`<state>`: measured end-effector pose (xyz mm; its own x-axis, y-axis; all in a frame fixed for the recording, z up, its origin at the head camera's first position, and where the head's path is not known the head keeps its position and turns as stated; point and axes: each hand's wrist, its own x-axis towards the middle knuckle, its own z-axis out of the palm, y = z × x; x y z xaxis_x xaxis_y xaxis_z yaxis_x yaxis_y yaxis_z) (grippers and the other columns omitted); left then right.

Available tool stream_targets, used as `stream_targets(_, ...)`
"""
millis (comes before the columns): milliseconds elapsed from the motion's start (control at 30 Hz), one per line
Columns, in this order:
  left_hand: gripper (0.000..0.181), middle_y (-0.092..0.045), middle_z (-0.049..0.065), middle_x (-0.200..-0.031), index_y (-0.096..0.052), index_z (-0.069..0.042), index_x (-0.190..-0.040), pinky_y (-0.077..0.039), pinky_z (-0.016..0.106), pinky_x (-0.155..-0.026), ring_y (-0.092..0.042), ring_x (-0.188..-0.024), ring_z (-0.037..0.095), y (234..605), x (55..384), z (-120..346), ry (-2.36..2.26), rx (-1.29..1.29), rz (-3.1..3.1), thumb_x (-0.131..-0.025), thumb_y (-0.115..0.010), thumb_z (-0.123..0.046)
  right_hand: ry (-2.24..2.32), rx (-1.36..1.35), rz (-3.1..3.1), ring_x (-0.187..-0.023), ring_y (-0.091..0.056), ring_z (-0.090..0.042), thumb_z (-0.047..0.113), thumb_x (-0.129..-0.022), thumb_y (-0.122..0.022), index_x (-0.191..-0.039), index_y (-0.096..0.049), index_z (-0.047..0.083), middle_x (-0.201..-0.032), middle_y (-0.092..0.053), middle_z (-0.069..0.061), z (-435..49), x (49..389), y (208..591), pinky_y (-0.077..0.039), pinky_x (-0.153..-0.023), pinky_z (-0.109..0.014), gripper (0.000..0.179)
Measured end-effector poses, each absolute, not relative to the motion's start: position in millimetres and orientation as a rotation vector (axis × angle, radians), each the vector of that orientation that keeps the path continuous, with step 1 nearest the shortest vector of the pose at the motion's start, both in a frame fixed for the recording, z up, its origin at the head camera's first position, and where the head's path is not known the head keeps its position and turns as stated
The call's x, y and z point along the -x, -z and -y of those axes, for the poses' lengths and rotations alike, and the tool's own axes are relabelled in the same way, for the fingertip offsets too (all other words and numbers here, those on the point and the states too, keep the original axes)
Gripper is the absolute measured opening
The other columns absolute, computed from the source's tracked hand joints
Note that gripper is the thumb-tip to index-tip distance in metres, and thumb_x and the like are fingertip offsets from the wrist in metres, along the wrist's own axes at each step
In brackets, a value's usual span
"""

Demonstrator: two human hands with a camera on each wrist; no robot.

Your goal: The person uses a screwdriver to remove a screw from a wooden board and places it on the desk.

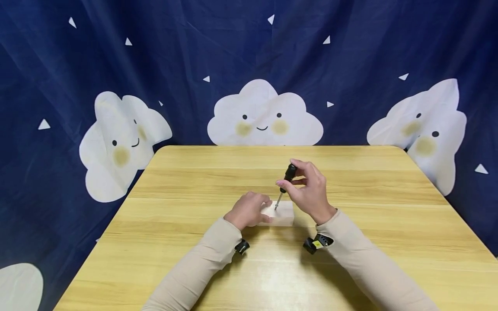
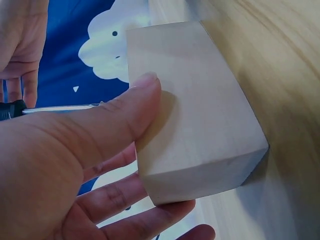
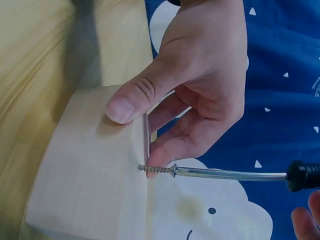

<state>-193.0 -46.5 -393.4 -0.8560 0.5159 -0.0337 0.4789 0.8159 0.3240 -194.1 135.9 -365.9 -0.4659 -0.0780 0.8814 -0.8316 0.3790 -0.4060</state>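
A pale wooden block (image 1: 285, 218) lies on the table. My left hand (image 1: 249, 209) grips its left end, thumb (image 2: 142, 100) on the near side and fingers round the far side. From the block's top face rises a threaded screw (image 3: 159, 169), most of its thread showing. The tip of a screwdriver (image 1: 290, 173) meets the screw's head, its metal shaft (image 3: 230, 173) leaning slightly right in the head view. My right hand (image 1: 310, 190) pinches the black handle (image 3: 302, 176) between thumb and fingers, above the block.
The light wooden table (image 1: 175, 250) spreads around both arms. Behind it hangs a dark blue curtain (image 1: 186, 52) with white clouds and small triangles. Each wrist carries a black camera on a strap (image 1: 317, 244).
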Motion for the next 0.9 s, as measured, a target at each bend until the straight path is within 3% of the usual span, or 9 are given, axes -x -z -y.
stream_targets(233, 0.039, -0.069, 0.001, -0.106, -0.070, -0.012, -0.106, -0.049, 0.035, -0.088, -0.062, -0.097, 0.021, 392.5, 192.2, 46.5, -0.469, -0.780, -2.865, -0.076, -0.084, -0.033, -1.152, -0.775, 1.804, -0.055, -0.064, -0.023, -0.011, -0.065, -0.084, -0.115, -0.060, -0.007, -0.073, -0.064, -0.014, -132.6, 196.4, 364.1, -0.052, -0.047, -0.022, 0.055)
stream_targets(533, 0.042, -0.069, 0.003, -0.111, -0.070, -0.011, -0.110, -0.049, 0.037, -0.091, -0.061, -0.104, 0.025, 392.6, 191.5, 48.1, -0.486, -0.757, -2.860, -0.076, -0.083, -0.032, -1.238, -0.961, 1.850, -0.060, -0.067, -0.025, -0.019, -0.067, -0.078, -0.118, -0.057, -0.009, -0.078, -0.068, -0.015, -135.8, 198.4, 360.8, -0.054, -0.052, -0.024, 0.056)
stream_targets(733, 0.042, -0.069, 0.001, -0.109, -0.070, -0.012, -0.109, -0.049, 0.036, -0.088, -0.062, -0.101, 0.023, 393.6, 192.2, 48.0, -0.468, -0.776, -2.873, -0.076, -0.083, -0.034, -1.188, -0.854, 1.883, -0.068, -0.066, -0.028, -0.010, -0.061, -0.087, -0.119, -0.061, -0.004, -0.083, -0.063, -0.016, -133.6, 199.6, 362.9, -0.056, -0.051, -0.034, 0.064)
stream_targets(900, 0.042, -0.069, 0.002, -0.112, -0.070, -0.011, -0.111, -0.049, 0.036, -0.090, -0.062, -0.104, 0.023, 393.3, 192.4, 47.7, -0.471, -0.776, -2.865, -0.077, -0.083, -0.033, -1.125, -0.805, 1.856, -0.063, -0.063, -0.024, -0.007, -0.063, -0.087, -0.118, -0.063, -0.003, -0.080, -0.061, -0.014, -130.2, 200.3, 363.1, -0.054, -0.049, -0.027, 0.060)
